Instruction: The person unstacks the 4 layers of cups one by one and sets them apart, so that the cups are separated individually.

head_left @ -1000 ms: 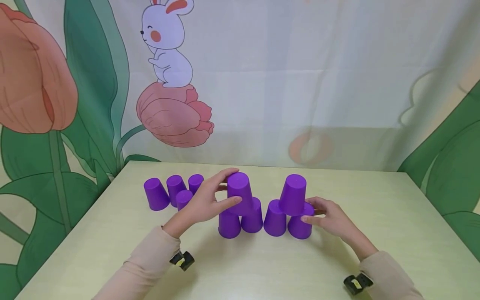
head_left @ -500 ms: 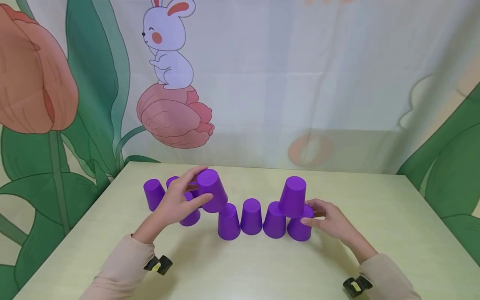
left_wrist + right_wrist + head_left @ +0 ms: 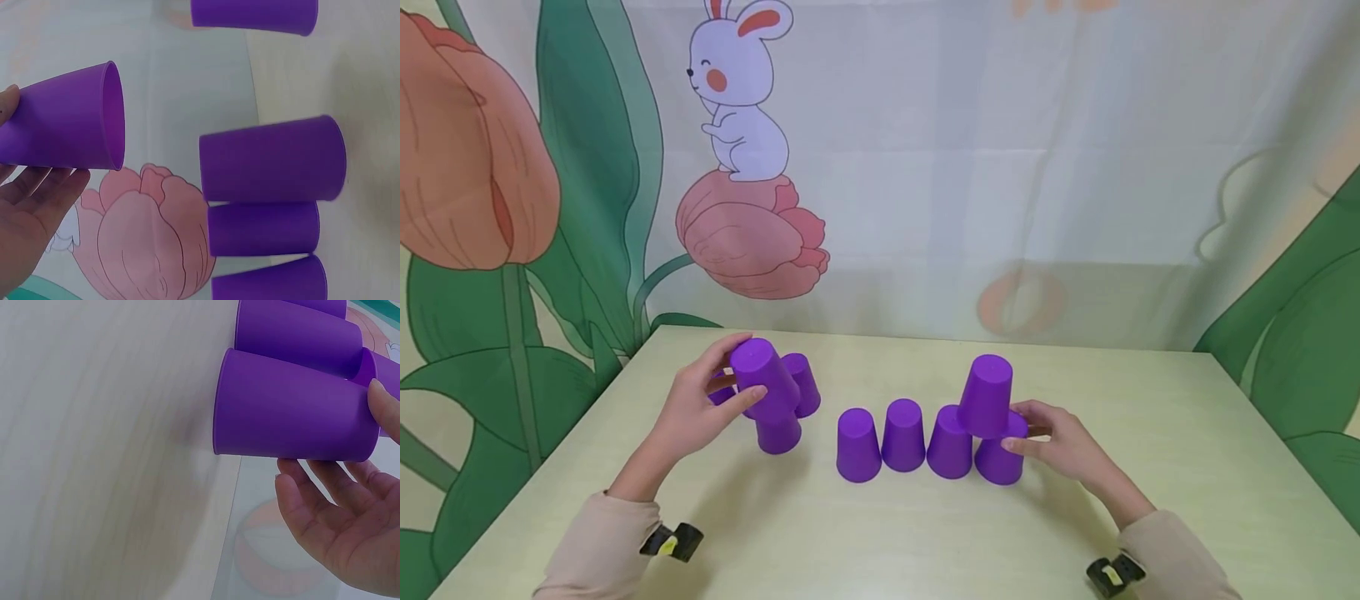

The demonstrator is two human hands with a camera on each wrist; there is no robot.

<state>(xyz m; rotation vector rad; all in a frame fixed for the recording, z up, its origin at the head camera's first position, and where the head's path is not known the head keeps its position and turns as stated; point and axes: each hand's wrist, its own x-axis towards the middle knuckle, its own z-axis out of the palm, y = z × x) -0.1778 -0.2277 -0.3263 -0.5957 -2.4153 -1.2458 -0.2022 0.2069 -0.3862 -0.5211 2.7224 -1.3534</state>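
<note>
Nearest, two beige sleeves (image 3: 598,542) are reaching in over the table (image 3: 925,542), each showing a black device (image 3: 685,542) near the cuff. The left hand (image 3: 692,412) is gripping a raised cup (image 3: 762,379) between thumb and fingers; this cup is purple, like all the others, and is hanging mouth down. The right hand (image 3: 1060,437) is holding the end cup (image 3: 997,462) the same way. The two hands are keeping well apart.

The end cup is standing rightmost in a row of four, beside the third cup (image 3: 950,446); the top cup (image 3: 987,396) is resting mouth down across both. The first cup (image 3: 858,446) and second cup (image 3: 903,435) are completing the row.

Farther back, at left, a lower cup (image 3: 778,436) is standing beneath the raised cup, the left wrist view showing a gap between them. A back cup (image 3: 805,387) is standing behind; a half-hidden cup (image 3: 721,395) is peeking past the left hand. Beyond, a curtain (image 3: 887,208) is hanging, showing a rabbit (image 3: 748,142) and flowers (image 3: 471,150).
</note>
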